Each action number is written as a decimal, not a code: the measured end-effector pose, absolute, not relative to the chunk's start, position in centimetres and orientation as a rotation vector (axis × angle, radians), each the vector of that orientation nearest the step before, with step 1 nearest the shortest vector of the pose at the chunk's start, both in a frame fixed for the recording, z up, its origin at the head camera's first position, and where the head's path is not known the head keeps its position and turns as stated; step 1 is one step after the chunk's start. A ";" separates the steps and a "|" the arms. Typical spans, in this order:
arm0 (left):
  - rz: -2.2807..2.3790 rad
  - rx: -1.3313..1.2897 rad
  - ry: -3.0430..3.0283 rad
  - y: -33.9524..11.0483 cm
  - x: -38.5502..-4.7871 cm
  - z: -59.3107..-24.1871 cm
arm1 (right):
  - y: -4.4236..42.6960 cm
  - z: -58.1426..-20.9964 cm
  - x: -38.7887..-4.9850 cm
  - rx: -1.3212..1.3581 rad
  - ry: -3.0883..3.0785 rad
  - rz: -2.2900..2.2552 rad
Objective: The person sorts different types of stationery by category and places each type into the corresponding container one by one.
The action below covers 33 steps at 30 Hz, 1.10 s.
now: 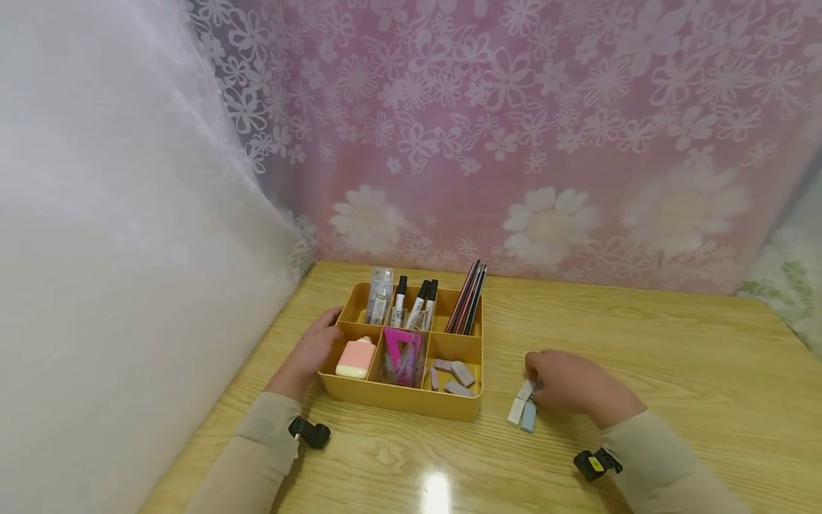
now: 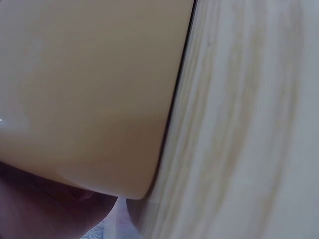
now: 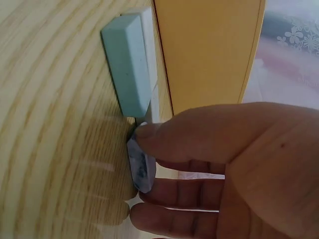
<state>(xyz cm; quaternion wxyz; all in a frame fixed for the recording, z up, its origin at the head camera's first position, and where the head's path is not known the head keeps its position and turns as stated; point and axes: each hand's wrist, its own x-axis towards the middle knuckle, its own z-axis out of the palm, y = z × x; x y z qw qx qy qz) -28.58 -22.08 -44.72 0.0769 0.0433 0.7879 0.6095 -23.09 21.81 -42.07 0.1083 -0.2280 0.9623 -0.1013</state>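
Observation:
A yellow desk organizer (image 1: pixel 401 405) with several compartments stands on the wooden table. My left hand (image 1: pixel 316 348) grips its left side at the rim; in the left wrist view the organizer's wall (image 2: pixel 89 89) covers most of that hand. To the right of the organizer, my right hand (image 1: pixel 574 382) pinches a small greyish eraser (image 3: pixel 143 167) between thumb and fingers, low at the tabletop. Beside it lie a light blue eraser (image 1: pixel 528 418) and white erasers (image 1: pixel 516 411), close together. Several pale purple erasers (image 1: pixel 462 373) lie in the front right compartment.
The organizer also holds a pink-and-cream bottle (image 1: pixel 356 358), a pink set square (image 1: pixel 404 357), black-capped markers (image 1: pixel 417 303), a clear plastic item (image 1: pixel 379 296) and dark pencils (image 1: pixel 467 300). A flowered pink curtain (image 1: pixel 481 143) hangs behind the table; white cloth (image 1: pixel 128 214) hangs at left.

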 end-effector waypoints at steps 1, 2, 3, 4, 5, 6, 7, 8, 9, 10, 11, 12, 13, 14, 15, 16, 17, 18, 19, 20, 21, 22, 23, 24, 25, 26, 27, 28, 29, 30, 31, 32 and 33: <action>1.826 0.122 2.359 -22.0 -28.6 -44.7 | 21.8 -42.1 -23.0 -0.673 2.842 -0.288; 1.825 0.120 2.364 -22.0 -28.6 -44.7 | 21.7 -42.2 -23.0 -0.668 2.849 -0.280; 1.822 0.116 2.362 -22.0 -28.6 -44.7 | 21.7 -42.2 -22.9 -0.661 2.852 -0.275; 1.819 0.115 2.365 -22.1 -28.6 -44.8 | 21.7 -42.3 -22.9 -0.657 2.855 -0.268; 1.818 0.112 2.364 -22.1 -28.6 -44.9 | 21.6 -42.3 -22.9 -0.654 2.860 -0.259; 1.816 0.112 2.366 -22.2 -28.6 -44.9 | 21.6 -42.4 -22.9 -0.652 2.865 -0.252; 1.819 0.111 2.363 -22.2 -28.6 -44.9 | 21.5 -42.4 -22.8 -0.648 2.869 -0.250; 1.816 0.114 2.366 -22.2 -28.6 -44.9 | 21.4 -42.4 -22.8 -0.644 2.874 -0.246; 1.811 0.115 2.371 -22.2 -28.6 -44.9 | 21.4 -42.5 -22.8 -0.645 2.880 -0.243; 1.808 0.117 2.375 -22.3 -28.7 -44.9 | 21.3 -42.5 -22.7 -0.646 2.888 -0.239; 1.805 0.112 2.381 -22.3 -28.7 -44.8 | 21.2 -42.5 -22.7 -0.646 2.895 -0.234; 1.799 0.110 2.390 -22.3 -28.7 -44.8 | 21.2 -42.5 -22.7 -0.645 2.900 -0.228; 1.792 0.104 2.394 -22.3 -28.7 -44.8 | 21.2 -42.5 -22.7 -0.642 2.905 -0.222; 1.785 0.107 2.400 -22.3 -28.8 -44.8 | 21.2 -42.6 -22.7 -0.638 2.913 -0.209; 1.786 0.105 2.401 -22.3 -28.8 -44.8 | 21.2 -42.6 -22.7 -0.633 2.919 -0.201; 1.787 0.100 2.396 -22.2 -28.9 -44.9 | 21.2 -42.6 -22.7 -0.627 2.926 -0.190; 1.788 0.095 2.393 -22.2 -28.8 -44.9 | 21.2 -42.6 -22.7 -0.621 2.932 -0.181; 1.791 0.099 2.384 -22.2 -28.9 -44.9 | 21.3 -42.5 -22.7 -0.617 2.938 -0.176; 1.792 0.098 2.379 -22.1 -28.9 -44.9 | 21.3 -42.5 -22.7 -0.606 2.945 -0.176; 1.793 0.099 2.375 -22.0 -28.9 -44.9 | 21.4 -42.5 -22.7 -0.601 2.954 -0.180; 1.795 0.092 2.372 -22.0 -28.9 -44.9 | 21.4 -42.5 -22.7 -0.599 2.959 -0.188; 1.791 0.094 2.373 -22.0 -29.0 -44.9 | 21.4 -42.5 -22.7 -0.599 2.969 -0.193; 1.790 0.093 2.376 -21.9 -29.0 -44.9 | 21.4 -42.4 -22.7 -0.600 2.977 -0.202; 1.789 0.097 2.378 -22.0 -29.0 -44.9 | 21.4 -42.2 -22.7 -0.602 2.986 -0.212; 1.785 0.099 2.382 -22.0 -29.0 -44.9 | 21.3 -42.0 -22.7 -0.606 2.996 -0.224; 1.783 0.102 2.386 -22.0 -28.9 -44.9 | 21.1 -41.8 -22.7 -0.618 3.006 -0.236; 1.784 0.104 2.390 -22.0 -28.9 -44.8 | 21.0 -41.6 -22.7 -0.630 3.014 -0.247; 1.789 0.106 2.391 -22.0 -28.9 -44.8 | 20.8 -41.3 -22.6 -0.646 3.021 -0.264; 1.795 0.106 2.389 -22.0 -28.9 -44.8 | 20.6 -41.0 -22.5 -0.661 3.027 -0.279; 1.800 0.108 2.383 -22.1 -28.9 -44.8 | 20.3 -40.7 -22.5 -0.675 3.032 -0.299; 1.802 0.112 2.380 -22.1 -28.9 -44.9 | 20.1 -40.5 -22.4 -0.691 3.036 -0.314; 1.811 0.113 2.373 -22.1 -28.9 -44.9 | 19.8 -40.2 -22.4 -0.705 3.042 -0.325; 1.816 0.119 2.366 -22.1 -28.9 -44.9 | 19.6 -40.0 -22.3 -0.717 3.046 -0.336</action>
